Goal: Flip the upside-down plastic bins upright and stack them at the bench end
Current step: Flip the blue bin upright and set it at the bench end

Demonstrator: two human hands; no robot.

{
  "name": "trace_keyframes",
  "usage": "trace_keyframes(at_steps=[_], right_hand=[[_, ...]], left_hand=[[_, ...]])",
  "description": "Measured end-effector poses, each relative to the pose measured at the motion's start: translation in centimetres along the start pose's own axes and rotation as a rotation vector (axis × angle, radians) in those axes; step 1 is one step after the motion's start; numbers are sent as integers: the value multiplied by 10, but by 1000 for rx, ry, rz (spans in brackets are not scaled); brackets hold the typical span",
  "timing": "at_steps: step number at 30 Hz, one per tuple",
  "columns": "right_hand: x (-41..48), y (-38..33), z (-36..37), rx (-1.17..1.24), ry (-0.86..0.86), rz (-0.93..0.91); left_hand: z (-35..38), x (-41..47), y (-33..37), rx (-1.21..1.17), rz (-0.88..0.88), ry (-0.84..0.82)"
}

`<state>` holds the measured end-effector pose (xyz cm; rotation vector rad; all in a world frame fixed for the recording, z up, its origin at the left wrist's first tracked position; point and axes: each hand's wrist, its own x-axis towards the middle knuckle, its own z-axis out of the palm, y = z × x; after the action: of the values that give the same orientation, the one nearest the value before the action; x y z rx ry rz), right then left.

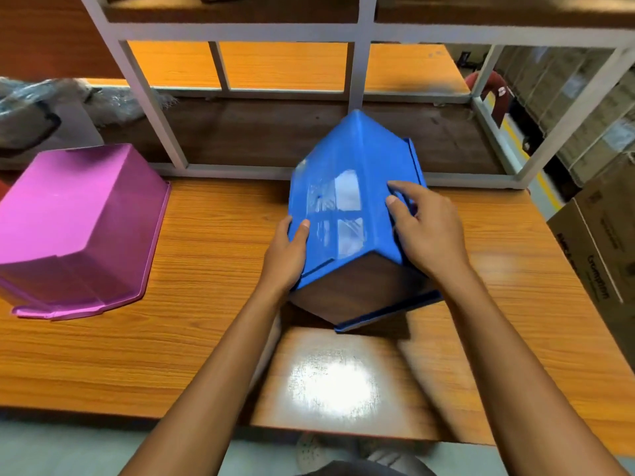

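Gripping the blue bin (347, 207) at both sides, the left hand (287, 255) and right hand (426, 231) hold it tilted above the bench (213, 269), half-flipped. Pink bin (79, 228) lies upside-down; no stack yet.

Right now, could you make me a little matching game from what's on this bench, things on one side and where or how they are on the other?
Things:
1. blue bin
2. pink bin
3. cardboard box
4. left hand

States:
A. upside down, flat on the bench
B. tilted, held in both hands
C. beside the bench's right end
D. gripping a blue lower edge

Pairs: 1-B, 2-A, 3-C, 4-D
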<state>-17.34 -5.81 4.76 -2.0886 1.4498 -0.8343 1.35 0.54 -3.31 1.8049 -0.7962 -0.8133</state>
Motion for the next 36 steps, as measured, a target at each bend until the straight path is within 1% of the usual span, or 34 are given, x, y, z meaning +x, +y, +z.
trace_keyframes(at_steps=[1,2,4,5,6,8,10,11,14,18,20,21,23,24,25,26,27,28,29,31,33,34,36], right_hand=[[1,-5,-6,-101,-14,-42],[2,-11,-11,-195,-37,-40],[4,-17,-12,-316,-126,69],[5,-19,-12,-310,-179,140],[6,-20,-11,-257,-216,190],[7,-19,-8,-64,-245,223],[9,-19,-5,133,-207,217],[9,-21,-5,204,-192,220],[10,-24,-3,301,-211,195],[11,-25,-4,298,-192,122],[12,-29,-5,250,-170,73],[11,-32,-4,225,-158,56],[10,-40,1,234,-124,43],[8,-44,5,276,-131,40],[6,-48,9,333,-167,35],[5,-52,14,388,-223,28],[4,-55,19,413,-283,21],[3,-57,24,395,-330,10],[3,-57,29,344,-357,-14],[4,-54,37,192,-359,-86],[6,-44,44,-1,-364,-125],[7,-38,46,-113,-377,-125],[9,-25,51,-347,-427,-64]], left_hand=[[4,-3,-4,-91,-47,-28],[7,-5,-10,-150,-77,-48],[9,-8,-10,-215,-85,-24],[8,-9,-5,-264,-69,26],[3,-10,3,-329,-47,78],[-9,-15,27,-400,12,113],[-20,-15,44,-457,50,31],[-24,-14,50,-495,33,-34],[-25,-12,61,-539,-6,-125],[-13,-14,50,-471,-69,-160],[-9,-16,44,-380,-39,-164],[-8,-14,42,-269,19,-127],[-11,-12,42,31,216,40],[-14,-10,42,79,303,103],[-15,-8,44,33,334,120],[-18,-8,50,-87,328,114],[-22,-9,56,-224,280,79],[-25,-8,60,-367,209,34],[-29,-7,64,-416,171,-3],[-39,-2,62,-352,161,-43],[-49,4,54,-271,144,-8],[-53,7,48,-250,122,9],[-59,11,35,-249,60,11]])
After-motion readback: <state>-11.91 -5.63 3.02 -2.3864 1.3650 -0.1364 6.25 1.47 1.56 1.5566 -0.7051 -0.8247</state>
